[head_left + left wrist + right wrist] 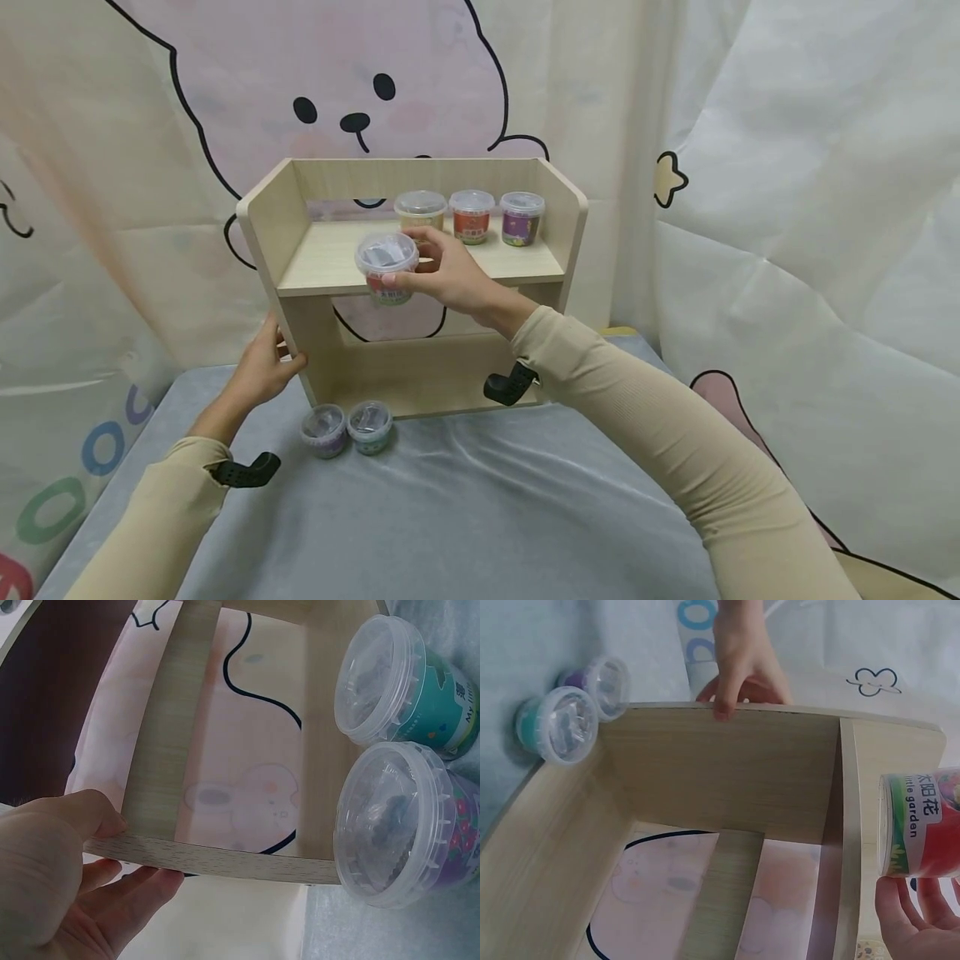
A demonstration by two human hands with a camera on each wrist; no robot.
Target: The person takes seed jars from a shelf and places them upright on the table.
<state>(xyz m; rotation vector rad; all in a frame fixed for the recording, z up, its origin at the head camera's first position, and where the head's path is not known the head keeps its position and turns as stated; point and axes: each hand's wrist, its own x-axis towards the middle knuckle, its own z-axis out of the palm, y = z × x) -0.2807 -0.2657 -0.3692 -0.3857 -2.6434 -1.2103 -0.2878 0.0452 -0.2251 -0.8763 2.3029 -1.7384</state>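
Note:
My right hand grips a small clear-lidded plastic tub with a red and green label, held in front of the upper shelf's edge. In the right wrist view that tub lies sideways in the picture, my fingertips on its side. My left hand holds the left side panel of the wooden shelf unit, thumb on one face and fingers on the other, as the left wrist view shows. On the upper shelf stand three tubs: a yellowish one, a red one and a purple one.
Two more lidded tubs, one purple and one teal, stand on the grey cloth-covered table before the unit's lower left front. Behind hangs a curtain printed with a cartoon bear.

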